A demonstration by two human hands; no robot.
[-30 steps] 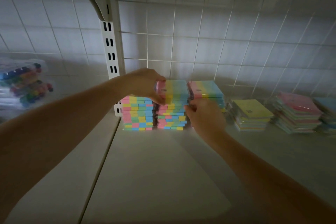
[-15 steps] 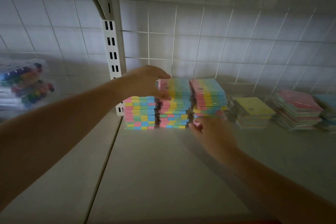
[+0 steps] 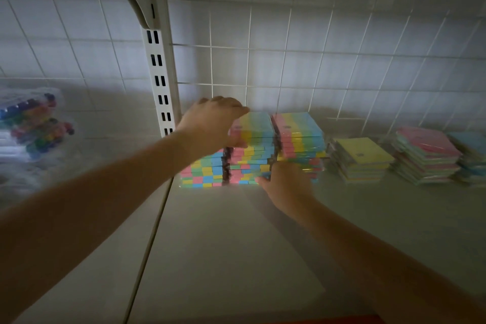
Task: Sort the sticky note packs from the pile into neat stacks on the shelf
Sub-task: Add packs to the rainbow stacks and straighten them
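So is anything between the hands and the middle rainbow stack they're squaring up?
Nothing visible. The left hand already grips the top pack of the middle stack, and the right hand touches its lower front corner. The neighbouring stacks sit close on both sides, not in the way.

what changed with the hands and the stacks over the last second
The right hand dropped from the upper front of the middle stack to its base, fingers now against the lower front edge. The left hand stayed gripping the top pack of that stack. The left stack, right stack and yellow stack did not move.
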